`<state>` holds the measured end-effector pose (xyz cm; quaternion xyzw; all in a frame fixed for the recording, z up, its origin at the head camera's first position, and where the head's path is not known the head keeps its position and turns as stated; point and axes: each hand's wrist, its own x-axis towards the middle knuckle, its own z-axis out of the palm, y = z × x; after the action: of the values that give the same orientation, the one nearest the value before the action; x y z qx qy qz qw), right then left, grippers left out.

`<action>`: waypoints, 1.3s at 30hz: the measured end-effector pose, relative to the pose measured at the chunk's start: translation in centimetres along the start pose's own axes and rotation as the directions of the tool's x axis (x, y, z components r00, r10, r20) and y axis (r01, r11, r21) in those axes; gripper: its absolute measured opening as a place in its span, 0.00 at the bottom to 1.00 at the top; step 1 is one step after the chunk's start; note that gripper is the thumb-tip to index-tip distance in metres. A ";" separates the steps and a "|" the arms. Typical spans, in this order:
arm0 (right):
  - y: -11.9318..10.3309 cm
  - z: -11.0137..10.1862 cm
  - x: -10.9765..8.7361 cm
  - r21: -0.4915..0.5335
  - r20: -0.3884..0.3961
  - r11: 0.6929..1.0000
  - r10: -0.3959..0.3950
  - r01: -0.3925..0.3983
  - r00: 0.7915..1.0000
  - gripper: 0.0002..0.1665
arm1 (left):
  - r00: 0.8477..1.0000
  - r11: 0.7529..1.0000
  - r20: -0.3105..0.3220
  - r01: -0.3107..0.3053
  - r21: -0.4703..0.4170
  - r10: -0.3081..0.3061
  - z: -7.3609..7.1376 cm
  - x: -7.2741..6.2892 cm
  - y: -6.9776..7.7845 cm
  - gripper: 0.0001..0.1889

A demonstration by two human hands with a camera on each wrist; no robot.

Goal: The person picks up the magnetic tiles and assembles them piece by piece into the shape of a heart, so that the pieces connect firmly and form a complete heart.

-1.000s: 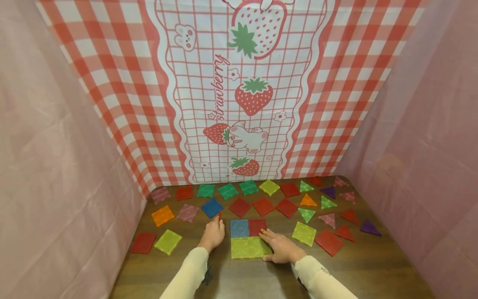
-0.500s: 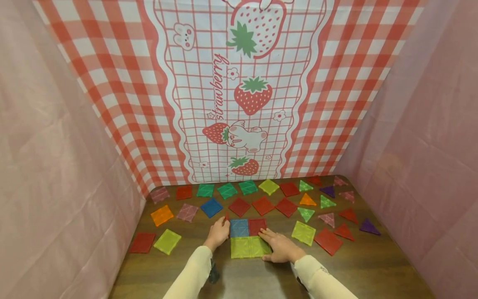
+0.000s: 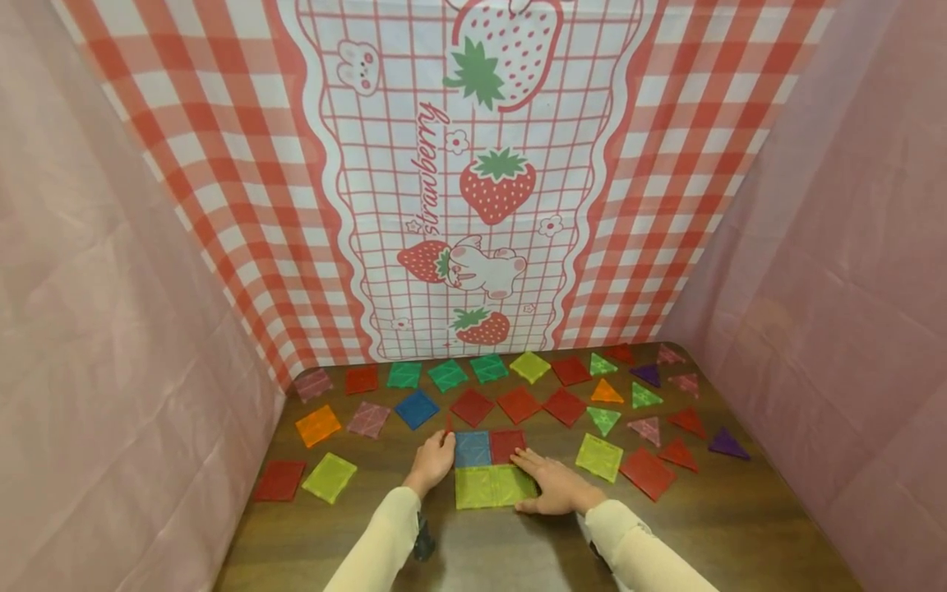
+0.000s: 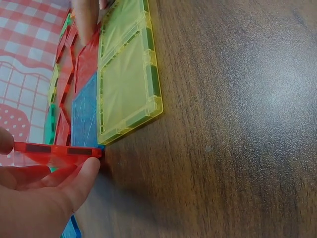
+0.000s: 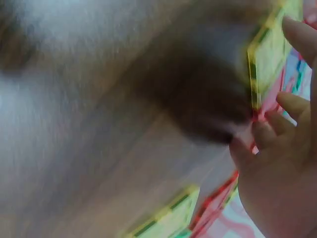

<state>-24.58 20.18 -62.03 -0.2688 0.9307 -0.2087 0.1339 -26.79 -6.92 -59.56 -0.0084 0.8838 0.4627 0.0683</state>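
Note:
Four flat magnetic tiles lie joined as a square: a blue tile (image 3: 472, 449), a red tile (image 3: 507, 445), and two yellow tiles (image 3: 473, 488) in the near row. My left hand (image 3: 431, 462) pinches another red magnetic tile (image 4: 57, 150) between thumb and fingers. That tile stands on edge along the blue tile's left side, its lower corner right at the blue corner in the left wrist view. On the other side, my right hand (image 3: 556, 485) rests with extended fingers at the right edge of the joined tiles, partly covering the red and yellow ones.
Loose square tiles lie in rows behind, among them a blue square (image 3: 417, 409) and a green square (image 3: 447, 376). Several triangles, such as a purple triangle (image 3: 728, 444), spread over the right. A checked cloth (image 3: 473, 181) rises at the wooden table's (image 3: 488, 559) far edge.
My left hand has moved a little right, bringing the pinched red tile up to the blue tile's left side. The right hand stays in place. The head view has shifted slightly.

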 end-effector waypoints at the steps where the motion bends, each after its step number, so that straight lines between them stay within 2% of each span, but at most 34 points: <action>1: 0.3 -0.3 -0.1 0.020 -0.016 1.000 0.011 -0.011 1.000 0.50 | 1.000 1.000 0.002 -0.003 0.001 0.003 0.0 0.0 0.0 0.26; 4: 1.5 -1.6 -0.5 0.027 -0.101 0.997 0.069 -0.066 0.993 0.46 | 1.000 1.000 0.015 -0.010 0.001 0.010 -0.1 -0.1 -0.1 0.25; 7: 2.8 -3.6 -1.1 -0.102 -0.187 0.981 0.147 -0.168 0.971 0.41 | 1.000 1.000 0.024 -0.013 -0.005 0.013 -0.1 -0.1 -0.1 0.25; 9: 3.6 -4.8 -1.5 -0.204 -0.218 0.948 0.201 -0.246 0.955 0.38 | 1.000 1.000 0.023 -0.016 -0.008 0.016 -0.3 0.0 -0.1 0.25; 11: 4.2 -5.9 -1.9 -0.298 -0.229 0.903 0.246 -0.308 0.942 0.35 | 1.000 1.000 0.021 -0.015 -0.012 0.015 -0.4 0.0 0.0 0.26; 14: 4.8 -6.9 -2.4 -0.355 -0.217 0.855 0.317 -0.377 0.923 0.28 | 1.000 1.000 0.018 -0.025 -0.014 0.025 -0.5 0.1 0.0 0.27; 17: 5.1 -7.1 -3.0 -0.367 -0.195 0.832 0.368 -0.416 0.909 0.27 | 0.999 1.000 0.027 -0.026 -0.014 0.027 -0.6 0.0 -0.1 0.27; 20: 5.4 -6.7 -3.5 -0.384 -0.182 0.820 0.384 -0.425 0.905 0.27 | 0.999 0.999 0.033 -0.030 -0.013 0.030 -0.5 -0.2 -0.2 0.27; 23: 5.7 -6.5 -3.7 -0.387 -0.188 0.821 0.375 -0.419 0.908 0.27 | 0.999 0.999 0.028 -0.037 -0.013 0.037 -0.3 -0.1 -0.2 0.26; 26: 5.6 -6.4 -3.6 -0.354 -0.188 0.839 0.369 -0.414 0.910 0.26 | 0.999 0.999 0.025 -0.041 -0.016 0.041 -0.3 0.0 -0.3 0.26; 29: 4.9 -6.4 -3.5 -0.280 -0.161 0.865 0.386 -0.417 0.908 0.24 | 0.999 0.999 0.025 -0.043 -0.017 0.044 -0.3 0.0 -0.3 0.25; 34: 3.4 -5.7 -2.9 -0.208 -0.107 0.881 0.412 -0.425 0.905 0.21 | 0.999 0.999 0.026 -0.045 -0.016 0.045 -0.4 -0.1 -0.3 0.25; 36: 2.9 -5.3 -2.7 -0.212 -0.086 0.882 0.411 -0.420 0.907 0.26 | 0.998 0.999 0.025 -0.050 -0.010 0.051 -0.4 -0.2 -0.3 0.25; 39: 2.2 -5.1 -2.4 -0.195 -0.044 0.887 0.418 -0.418 0.907 0.43 | 0.998 0.999 0.035 -0.042 -0.012 0.043 -0.4 -0.3 -0.3 0.25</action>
<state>-25.43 24.79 -58.28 -0.0742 0.9830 -0.0806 0.1474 -26.55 -7.44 -59.51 0.0183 0.8798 0.4693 0.0742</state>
